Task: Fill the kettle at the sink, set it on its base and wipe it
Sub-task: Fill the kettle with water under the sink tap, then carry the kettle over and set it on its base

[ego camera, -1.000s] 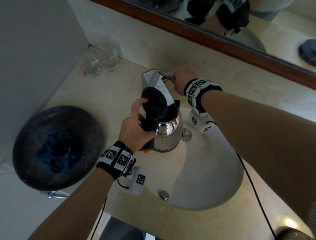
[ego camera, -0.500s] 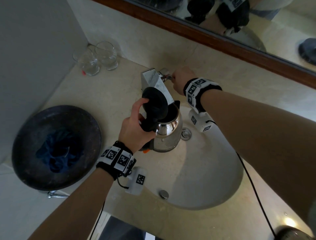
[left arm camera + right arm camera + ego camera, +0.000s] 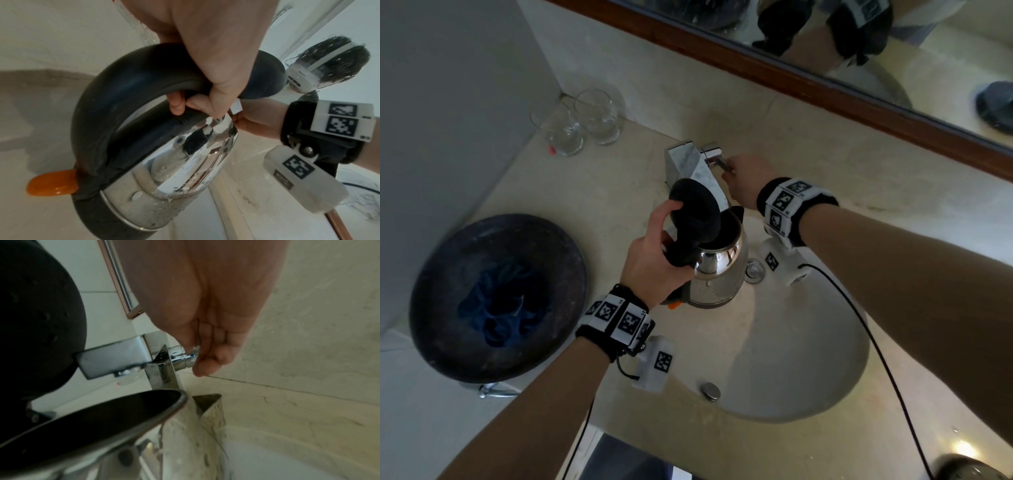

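Left hand [image 3: 654,263] wraps the kettle [image 3: 717,270] handle; right hand [image 3: 748,178] pinches the tap lever [image 3: 183,358]. Keep the mouth centred under the spout [image 3: 698,171].

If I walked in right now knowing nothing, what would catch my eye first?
A shiny steel kettle with an open black lid, held by its handle in the left hand under the square chrome tap over the pale oval sink. The right hand is at the tap's side lever.
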A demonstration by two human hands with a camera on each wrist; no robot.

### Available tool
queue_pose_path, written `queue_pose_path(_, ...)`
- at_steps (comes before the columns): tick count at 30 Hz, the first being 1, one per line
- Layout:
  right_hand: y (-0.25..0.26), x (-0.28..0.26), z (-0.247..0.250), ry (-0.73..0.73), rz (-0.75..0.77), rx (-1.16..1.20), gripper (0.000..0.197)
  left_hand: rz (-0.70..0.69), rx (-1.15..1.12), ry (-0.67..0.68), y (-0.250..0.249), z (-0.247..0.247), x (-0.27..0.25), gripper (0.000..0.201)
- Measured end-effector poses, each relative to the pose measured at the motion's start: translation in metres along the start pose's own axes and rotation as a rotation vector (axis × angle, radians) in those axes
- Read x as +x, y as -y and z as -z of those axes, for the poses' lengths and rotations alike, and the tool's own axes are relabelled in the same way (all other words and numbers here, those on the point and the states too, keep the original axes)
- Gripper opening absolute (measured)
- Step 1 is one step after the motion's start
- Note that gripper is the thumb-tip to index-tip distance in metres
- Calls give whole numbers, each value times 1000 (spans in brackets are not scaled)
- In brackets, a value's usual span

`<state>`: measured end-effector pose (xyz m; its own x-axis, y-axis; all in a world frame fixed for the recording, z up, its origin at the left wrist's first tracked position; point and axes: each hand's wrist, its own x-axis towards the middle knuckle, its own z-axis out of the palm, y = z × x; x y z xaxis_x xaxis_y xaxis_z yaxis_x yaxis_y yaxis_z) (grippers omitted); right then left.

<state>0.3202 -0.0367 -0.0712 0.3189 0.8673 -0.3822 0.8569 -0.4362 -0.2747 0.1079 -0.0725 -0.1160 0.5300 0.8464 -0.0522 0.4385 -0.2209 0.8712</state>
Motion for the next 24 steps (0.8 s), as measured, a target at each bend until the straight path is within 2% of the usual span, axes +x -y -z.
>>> queue_pose_path(3, -16, -14, -6, -29, -31, 198, 34, 5, -3, 17, 2, -1, -2, 89)
queue_pose_path(6, -44, -33, -26, -38, -152, 221, 38, -7, 6, 53, 4, 0, -8, 90)
queue_pose_path(8, -62, -48, -45, 91, -209, 250, 36, -15, 19, 82, 6, 1, -13, 91)
queue_pose_path(10, -71, -64, -60, 229, -191, 274, 28, -40, 41, 101, 6, 0, -18, 92)
queue_pose_path(12, -75, -74, -71, 261, -183, 317, 22, -67, 63, 126, 4, -1, -23, 91)
queue_pose_path(16, -89, -87, -85, 194, -227, 553, 22, -112, 48, 179, 0, 0, -30, 89)
queue_pose_path(20, -96, -108, -83, 132, -220, 661, 20, -202, 128, 216, -7, 3, -32, 93)
queue_pose_path(24, -90, -126, -62, 67, -225, 661, 24, -307, 177, 258, -17, 1, -32, 69)
